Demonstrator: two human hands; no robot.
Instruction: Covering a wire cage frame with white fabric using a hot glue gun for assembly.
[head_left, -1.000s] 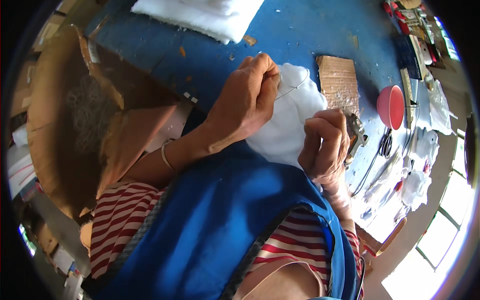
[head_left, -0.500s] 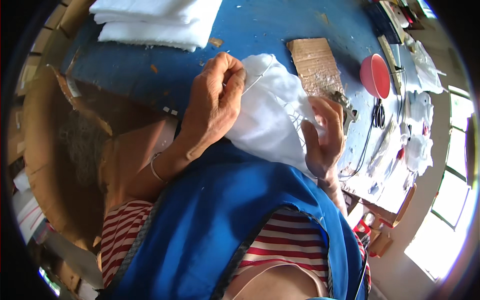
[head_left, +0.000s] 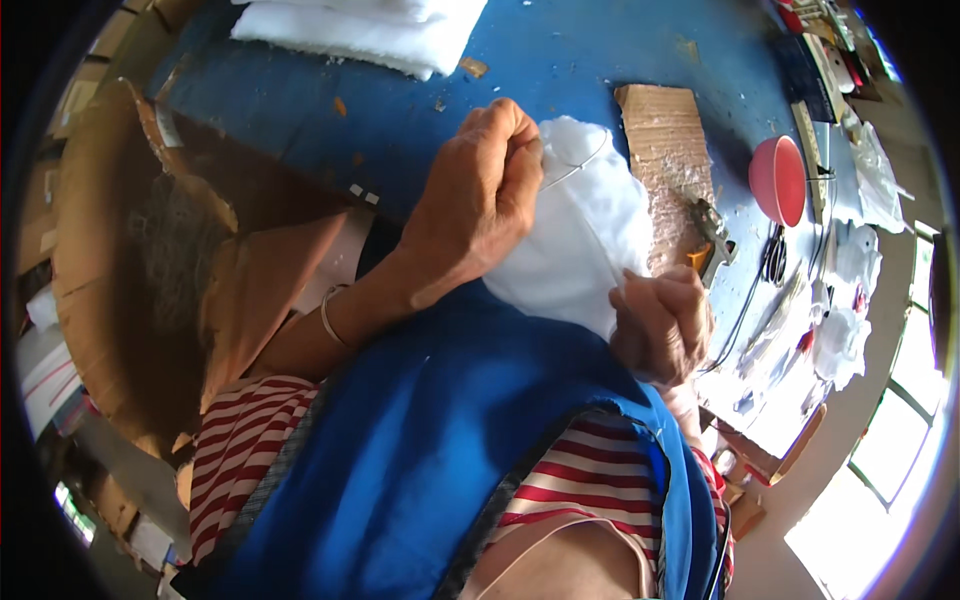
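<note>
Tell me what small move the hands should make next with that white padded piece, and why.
Probably draw the left hand up and away to pull the thread taut. Its fingers pinch at the top edge of the white padded piece, where a thin thread loops slack across it, while the right hand grips the lower corner, steadying the piece above the blue table.

A large brown cardboard box (head_left: 120, 280) stands open at the left beside the blue surface (head_left: 560, 60), and a flat, torn cardboard piece (head_left: 665, 150) lies on it.
</note>
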